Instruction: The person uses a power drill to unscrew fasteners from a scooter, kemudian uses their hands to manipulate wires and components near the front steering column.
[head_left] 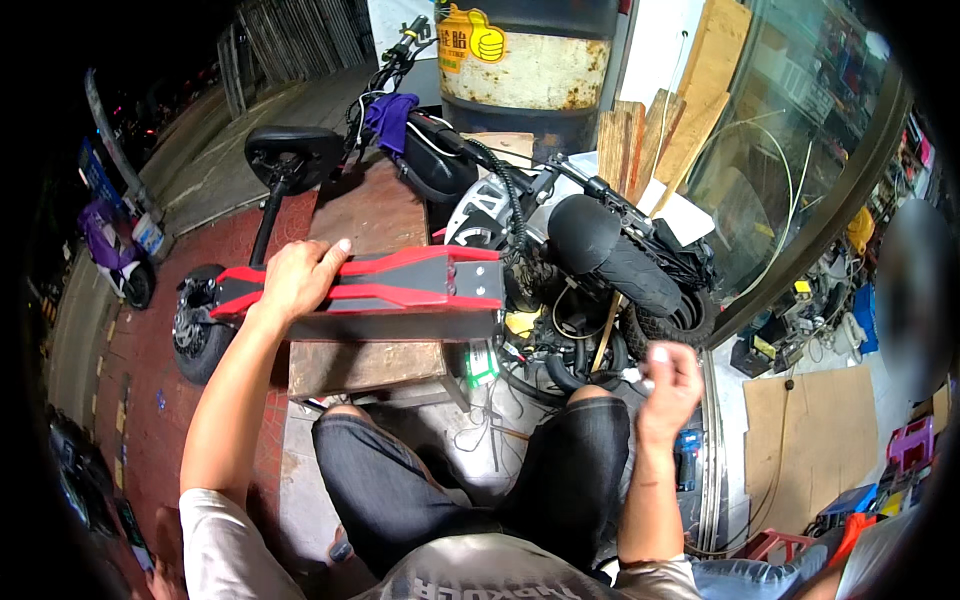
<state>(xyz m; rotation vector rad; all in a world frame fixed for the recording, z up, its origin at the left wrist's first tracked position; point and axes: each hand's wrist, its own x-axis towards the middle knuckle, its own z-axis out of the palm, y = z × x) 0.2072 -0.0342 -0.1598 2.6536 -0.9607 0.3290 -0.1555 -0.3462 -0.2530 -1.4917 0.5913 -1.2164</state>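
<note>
My left hand (300, 280) grips the red-trimmed black deck (400, 280) of an electric scooter, which lies across a worn wooden bench (365, 370) with its wheel (198, 350) overhanging the left end and a black seat (292, 150) on a post behind. My right hand (668, 390) is raised near my right knee, fingers curled round something small and whitish that I cannot make out. Behind it lie a loose black mudguard and tyre parts (630, 260), a second scooter frame and tangled hoses and cables. A purple cloth (390, 120) hangs near the handlebar.
A rusty drum (525, 70) and wooden boards (625, 150) stand behind. Right are a glass door (770, 160), flattened cardboard (810, 450), a blue tool (688, 460) and clutter. A purple scooter (110, 250) stands on the pavement. Parts of other people show at both lower corners.
</note>
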